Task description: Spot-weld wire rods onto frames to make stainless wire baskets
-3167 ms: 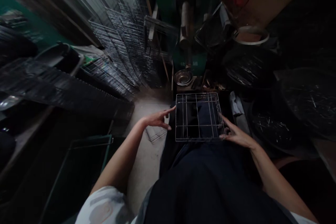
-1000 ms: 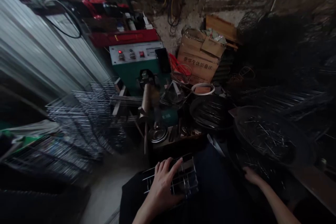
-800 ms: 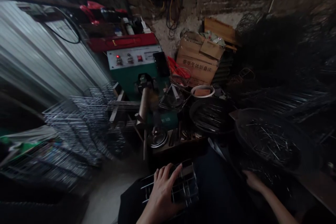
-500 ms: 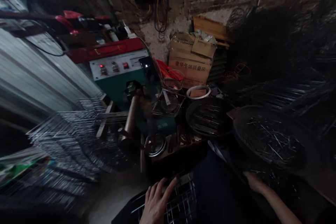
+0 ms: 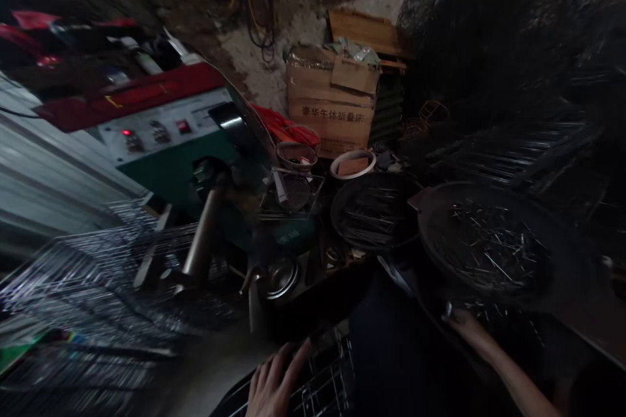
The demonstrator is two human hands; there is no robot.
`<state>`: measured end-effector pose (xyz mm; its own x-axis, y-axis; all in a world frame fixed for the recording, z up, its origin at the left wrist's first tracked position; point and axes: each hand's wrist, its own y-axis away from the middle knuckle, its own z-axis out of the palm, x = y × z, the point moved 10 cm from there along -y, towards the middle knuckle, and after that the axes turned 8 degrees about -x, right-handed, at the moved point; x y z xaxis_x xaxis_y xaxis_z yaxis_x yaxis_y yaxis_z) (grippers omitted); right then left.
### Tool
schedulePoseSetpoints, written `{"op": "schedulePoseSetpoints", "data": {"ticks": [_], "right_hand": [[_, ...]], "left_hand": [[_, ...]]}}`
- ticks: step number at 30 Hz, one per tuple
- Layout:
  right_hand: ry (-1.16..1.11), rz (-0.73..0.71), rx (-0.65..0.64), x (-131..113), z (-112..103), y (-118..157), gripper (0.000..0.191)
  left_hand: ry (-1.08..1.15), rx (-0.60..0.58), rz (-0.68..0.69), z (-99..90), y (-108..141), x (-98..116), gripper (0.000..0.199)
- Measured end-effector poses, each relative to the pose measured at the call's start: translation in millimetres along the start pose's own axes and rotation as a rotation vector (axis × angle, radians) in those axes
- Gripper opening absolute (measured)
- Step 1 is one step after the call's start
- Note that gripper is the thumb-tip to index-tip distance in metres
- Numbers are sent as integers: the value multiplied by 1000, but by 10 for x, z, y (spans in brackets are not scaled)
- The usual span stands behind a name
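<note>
My left hand [image 5: 276, 383] rests with its fingers spread on a wire grid [image 5: 325, 381] at the bottom centre, over my lap. At the lower right, my right hand [image 5: 467, 328] is closed around a small shiny metal piece [image 5: 448, 310], too small to name. It is beside loose metal wire pieces [image 5: 508, 322] in a dark container. Above that hand stands a wide dark pan [image 5: 430, 241] holding many short metal rods [image 5: 493, 247].
A green and red machine [image 5: 161, 176] with a lit red lamp stands at the left. Stacked wire racks [image 5: 98, 273] lie below it. Behind are a cardboard box [image 5: 332, 104], a white bowl [image 5: 353, 172] and a round container of dark rods [image 5: 374, 215].
The view has turned to the right, so the machine sits further left. My right hand now shows a shiny metal piece at its fingertips. My left hand stays on the grid.
</note>
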<state>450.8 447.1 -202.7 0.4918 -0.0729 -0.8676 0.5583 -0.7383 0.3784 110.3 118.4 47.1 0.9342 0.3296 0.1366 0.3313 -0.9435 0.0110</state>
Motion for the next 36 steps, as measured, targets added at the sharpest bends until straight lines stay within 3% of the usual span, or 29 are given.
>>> {"op": "schedulePoseSetpoints", "data": {"ticks": [3,6,10,15,23,30,36], "right_hand": [[23,4,27,-35,-5,105,43],[89,51,88,35,-69,167,33],[220,115,189,131,-137,227,27],[315,108,253,50,-165,268,29],[371,86,165,-54,-165,245,39],[464,125,169,-153,-154,279,42],[565,184,162,-194,-133,298,32]], "left_hand": [[37,-26,22,-133,-52,161,106],[61,-85,34,-197,-98,264,97],[66,-97,41,-242,-99,309,82],[89,-80,46,-269,-68,324,73],[143,-195,29,-299,-101,332,84],[171,-173,18,-347,2,187,87],[112,-171,46,-286,-40,170,77]]}}
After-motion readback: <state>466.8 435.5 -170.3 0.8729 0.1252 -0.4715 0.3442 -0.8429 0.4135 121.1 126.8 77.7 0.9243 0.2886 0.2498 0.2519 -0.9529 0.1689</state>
